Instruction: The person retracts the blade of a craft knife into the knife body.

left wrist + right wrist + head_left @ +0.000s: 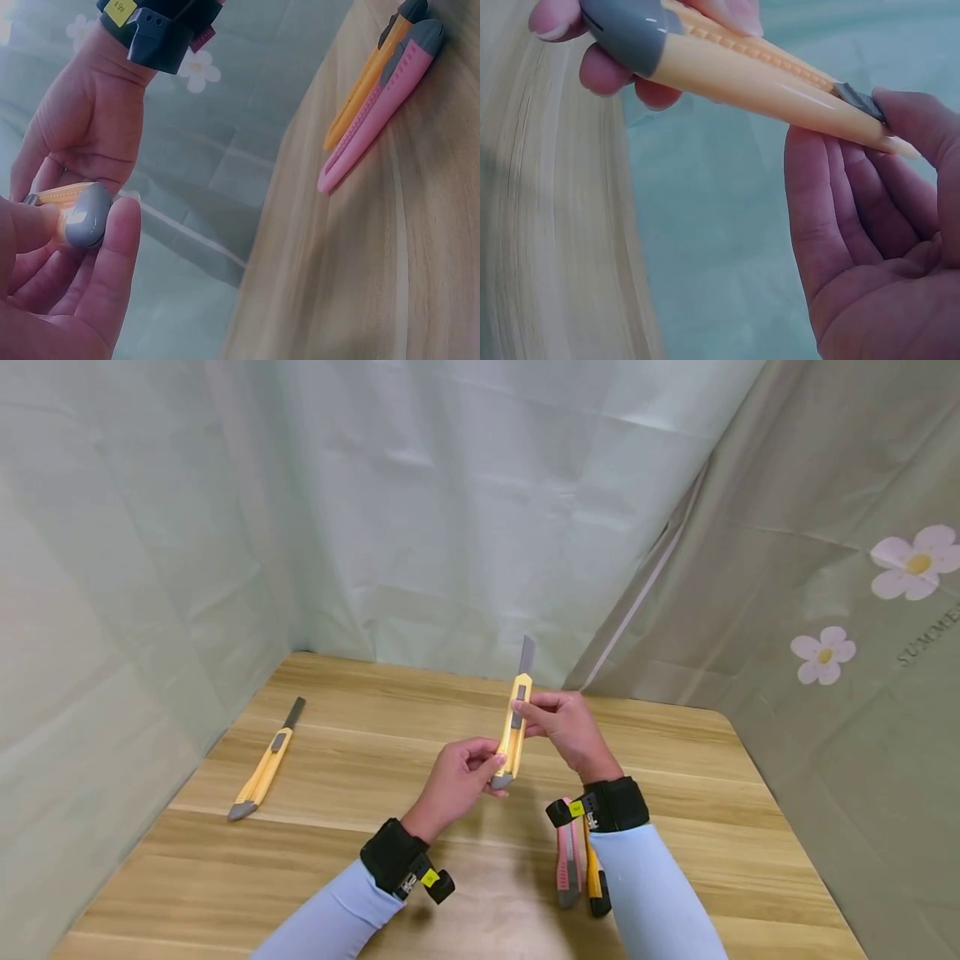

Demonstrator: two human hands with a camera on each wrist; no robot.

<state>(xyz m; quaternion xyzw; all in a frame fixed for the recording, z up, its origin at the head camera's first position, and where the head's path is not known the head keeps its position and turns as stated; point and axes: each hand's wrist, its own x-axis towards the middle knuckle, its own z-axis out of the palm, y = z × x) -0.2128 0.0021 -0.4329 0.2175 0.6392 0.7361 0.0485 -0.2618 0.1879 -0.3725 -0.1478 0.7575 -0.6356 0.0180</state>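
Observation:
Both hands hold a yellow utility knife (509,745) up over the table, its long grey blade (527,655) out and pointing up and away. The left hand (456,782) pinches the handle near its grey end cap (632,34). Higher up, the right hand (576,732) grips the handle, with its thumb at the dark slider (861,102). A second yellow utility knife (264,774) lies at the table's left side, blade also out. Below the right wrist lie a pink utility knife (568,864) and an orange one (369,86) with a black end, partly hidden by the sleeve in the head view.
The wood-grain table (360,718) carries the loose knives. Pale green curtains (450,527) hang behind it and to the left. On the right hangs a greyer sheet (787,568) printed with white flowers. Each wrist wears a black band with a small camera.

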